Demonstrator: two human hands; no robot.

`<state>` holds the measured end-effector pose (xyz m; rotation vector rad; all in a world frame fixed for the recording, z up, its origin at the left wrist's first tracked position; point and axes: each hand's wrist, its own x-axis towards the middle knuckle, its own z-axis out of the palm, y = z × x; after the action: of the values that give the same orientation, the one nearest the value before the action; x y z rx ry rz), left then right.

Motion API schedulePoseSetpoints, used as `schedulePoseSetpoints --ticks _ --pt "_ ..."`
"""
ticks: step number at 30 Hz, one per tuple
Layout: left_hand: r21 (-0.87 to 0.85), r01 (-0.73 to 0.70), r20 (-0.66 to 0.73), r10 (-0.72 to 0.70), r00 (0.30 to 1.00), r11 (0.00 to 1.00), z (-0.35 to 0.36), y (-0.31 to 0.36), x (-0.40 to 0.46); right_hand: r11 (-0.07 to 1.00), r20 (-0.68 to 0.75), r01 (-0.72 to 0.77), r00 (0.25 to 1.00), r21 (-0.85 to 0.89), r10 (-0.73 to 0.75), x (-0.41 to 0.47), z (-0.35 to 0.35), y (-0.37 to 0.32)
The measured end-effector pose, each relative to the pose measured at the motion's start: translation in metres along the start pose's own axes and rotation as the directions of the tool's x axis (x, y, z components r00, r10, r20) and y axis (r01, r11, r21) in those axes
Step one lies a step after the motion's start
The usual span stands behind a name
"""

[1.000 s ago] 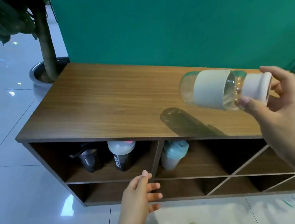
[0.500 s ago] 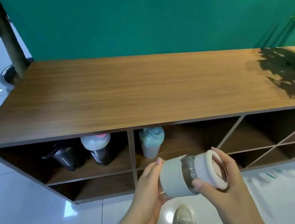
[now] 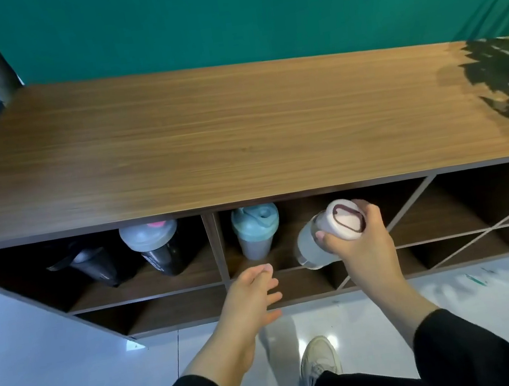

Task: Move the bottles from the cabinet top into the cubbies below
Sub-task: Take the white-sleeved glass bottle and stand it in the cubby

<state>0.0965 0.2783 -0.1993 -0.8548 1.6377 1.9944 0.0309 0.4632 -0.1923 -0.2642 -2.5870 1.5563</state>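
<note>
views: one, head-worn wide-angle | faces: forward and steeply down over wooden cabinet top [image 3: 238, 136] toward green backdrop [image 3: 237, 12] | range: close, cubby row [image 3: 288, 253] just below frame centre, white tile floor [image 3: 42, 370] and wearer's shoe [image 3: 319, 358] at bottom edge | distortion: cabinet edges bowed | overlap: none, single view

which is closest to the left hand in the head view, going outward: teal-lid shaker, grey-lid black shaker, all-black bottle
From the left hand, by how they lie in the head view:
1. Teal-lid shaker, just above the hand, in the middle cubby.
2. Grey-lid black shaker, up and to the left, in the left cubby near the divider.
3. All-black bottle, farther left in that same cubby.
</note>
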Motion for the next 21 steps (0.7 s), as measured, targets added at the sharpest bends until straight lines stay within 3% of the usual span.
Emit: schedulePoseSetpoints --ticks 21 --pt "0.042 -0.026 -0.029 0.027 0.999 0.999 -0.006 0.012 0.014 0.995 0.008 -0.073 0.997 -0.069 0.074 0.071 0.048 0.044"
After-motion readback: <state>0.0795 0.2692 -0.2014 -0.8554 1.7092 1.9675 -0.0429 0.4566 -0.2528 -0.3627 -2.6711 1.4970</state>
